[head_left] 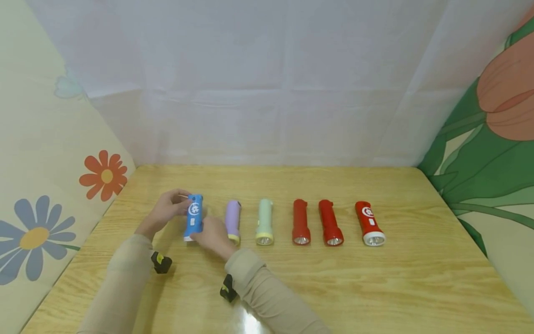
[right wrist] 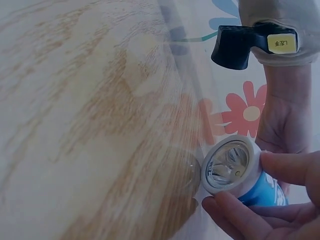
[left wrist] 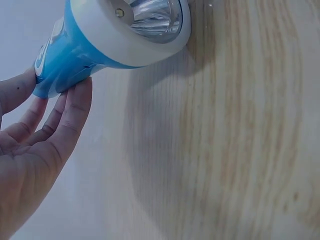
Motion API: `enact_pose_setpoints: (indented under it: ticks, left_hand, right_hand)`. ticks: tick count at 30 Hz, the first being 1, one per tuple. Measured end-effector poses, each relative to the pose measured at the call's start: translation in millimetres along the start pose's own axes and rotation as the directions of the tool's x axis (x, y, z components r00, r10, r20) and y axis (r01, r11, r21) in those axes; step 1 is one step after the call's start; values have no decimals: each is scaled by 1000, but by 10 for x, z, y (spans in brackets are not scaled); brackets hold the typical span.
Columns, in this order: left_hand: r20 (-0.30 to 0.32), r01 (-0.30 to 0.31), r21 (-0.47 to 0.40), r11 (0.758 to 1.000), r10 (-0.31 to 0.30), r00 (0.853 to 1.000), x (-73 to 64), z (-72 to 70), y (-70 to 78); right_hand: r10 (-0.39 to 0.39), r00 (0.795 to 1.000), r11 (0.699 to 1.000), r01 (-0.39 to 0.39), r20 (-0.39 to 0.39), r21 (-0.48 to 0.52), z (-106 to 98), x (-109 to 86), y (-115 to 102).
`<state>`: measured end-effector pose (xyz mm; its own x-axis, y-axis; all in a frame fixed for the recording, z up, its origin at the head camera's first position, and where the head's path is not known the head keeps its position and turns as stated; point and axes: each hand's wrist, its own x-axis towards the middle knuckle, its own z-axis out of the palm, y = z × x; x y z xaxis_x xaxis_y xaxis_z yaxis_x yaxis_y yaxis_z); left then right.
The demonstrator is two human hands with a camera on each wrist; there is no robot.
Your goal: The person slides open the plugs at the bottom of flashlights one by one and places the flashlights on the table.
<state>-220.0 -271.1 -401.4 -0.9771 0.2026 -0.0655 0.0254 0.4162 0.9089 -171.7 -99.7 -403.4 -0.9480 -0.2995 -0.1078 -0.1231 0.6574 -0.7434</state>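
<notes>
A blue flashlight [head_left: 194,215] with a white rim and a white emblem is at the left of the table, held in both hands. My left hand [head_left: 164,213] pinches its tail end; the left wrist view shows the thumb on one side of the blue body [left wrist: 75,50] and fingers on the other. At the front, my right hand [head_left: 216,237] grips the lamp end, thumb and fingers around the white rim [right wrist: 255,172] in the right wrist view. The lens faces the near side of the table, the rim at or just above the wood.
Right of the hands lie a purple flashlight [head_left: 232,218], partly behind the right hand, a pale green one [head_left: 264,220], two plain red ones [head_left: 300,220] [head_left: 329,221] and a red one with a white rim [head_left: 369,221]. A white cloth [head_left: 275,130] hangs behind the wooden table [head_left: 333,292].
</notes>
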Motion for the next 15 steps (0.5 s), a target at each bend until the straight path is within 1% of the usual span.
enact_pose_setpoints:
  ticks: [5,12,15]
  left_hand:
    - [-3,4,-5,1000,-4,1000,-11,1,18]
    - [-7,11,-13,1000,-11,1000,-14,-1,17]
    - [-11,0,-14,1000,0,1000,-24,-3,21]
  right_hand:
    - [12,1000,1000,-12,16,-17,-13,-8,-16]
    - [14,1000,1000,-14,20,9,-20,-16,-28]
    - [14,1000,1000,-15,19,12,-23,-12,-37]
